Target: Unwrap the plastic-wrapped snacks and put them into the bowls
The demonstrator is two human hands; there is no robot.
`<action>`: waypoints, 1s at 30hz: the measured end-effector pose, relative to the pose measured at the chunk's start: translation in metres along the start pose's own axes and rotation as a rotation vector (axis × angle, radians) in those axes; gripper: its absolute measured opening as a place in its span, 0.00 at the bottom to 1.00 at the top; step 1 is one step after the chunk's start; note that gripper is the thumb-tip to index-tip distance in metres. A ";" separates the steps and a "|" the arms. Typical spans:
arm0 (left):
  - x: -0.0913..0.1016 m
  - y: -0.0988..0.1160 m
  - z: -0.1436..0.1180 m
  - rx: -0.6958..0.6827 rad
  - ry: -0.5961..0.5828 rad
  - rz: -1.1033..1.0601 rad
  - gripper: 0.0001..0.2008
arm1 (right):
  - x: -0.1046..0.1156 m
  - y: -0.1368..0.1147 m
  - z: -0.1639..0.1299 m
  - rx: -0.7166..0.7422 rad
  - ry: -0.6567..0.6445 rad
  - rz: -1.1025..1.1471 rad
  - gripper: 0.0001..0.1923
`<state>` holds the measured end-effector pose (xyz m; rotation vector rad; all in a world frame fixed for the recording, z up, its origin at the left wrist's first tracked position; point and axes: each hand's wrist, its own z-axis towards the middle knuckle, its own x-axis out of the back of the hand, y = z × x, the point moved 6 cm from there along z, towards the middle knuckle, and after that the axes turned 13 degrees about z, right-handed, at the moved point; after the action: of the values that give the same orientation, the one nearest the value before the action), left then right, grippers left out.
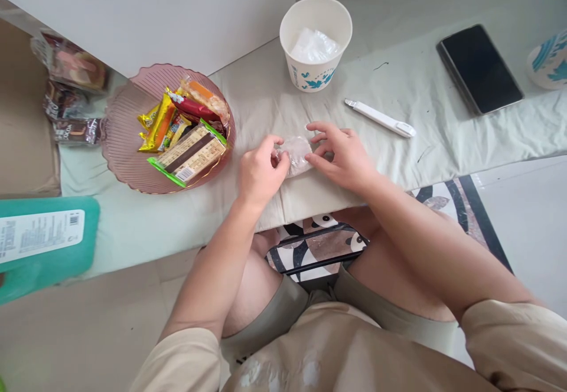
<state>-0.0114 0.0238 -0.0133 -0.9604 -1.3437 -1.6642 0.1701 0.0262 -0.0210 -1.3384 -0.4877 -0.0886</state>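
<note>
A small clear plastic wrapper lies on the cloth-covered table near its front edge. My left hand pinches the wrapper's left end between thumb and fingers. My right hand rests on its right end with fingers spread and fingertips pressing down. Whether anything is inside the wrapper is not clear.
A pink ribbed plate with several wrapped snacks sits at left. Behind the hands stands a white paper cup holding clear plastic. A white utility knife and a black phone lie to the right. Snack packs and a teal package are far left.
</note>
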 end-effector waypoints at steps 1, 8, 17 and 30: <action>-0.001 0.000 0.000 -0.013 0.004 0.009 0.09 | -0.001 0.001 0.001 -0.010 0.007 -0.020 0.22; -0.004 0.006 0.002 -0.053 -0.030 0.103 0.08 | 0.000 -0.002 0.000 0.016 0.087 -0.377 0.18; -0.008 0.005 0.005 -0.041 -0.021 0.146 0.06 | -0.006 -0.014 -0.008 0.168 0.059 -0.569 0.15; -0.004 0.034 -0.014 -0.416 -0.106 0.211 0.15 | 0.003 -0.006 -0.007 0.021 0.050 -0.448 0.18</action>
<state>0.0198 0.0058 -0.0061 -1.3962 -0.9351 -1.7809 0.1732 0.0191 -0.0157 -1.1841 -0.7376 -0.4835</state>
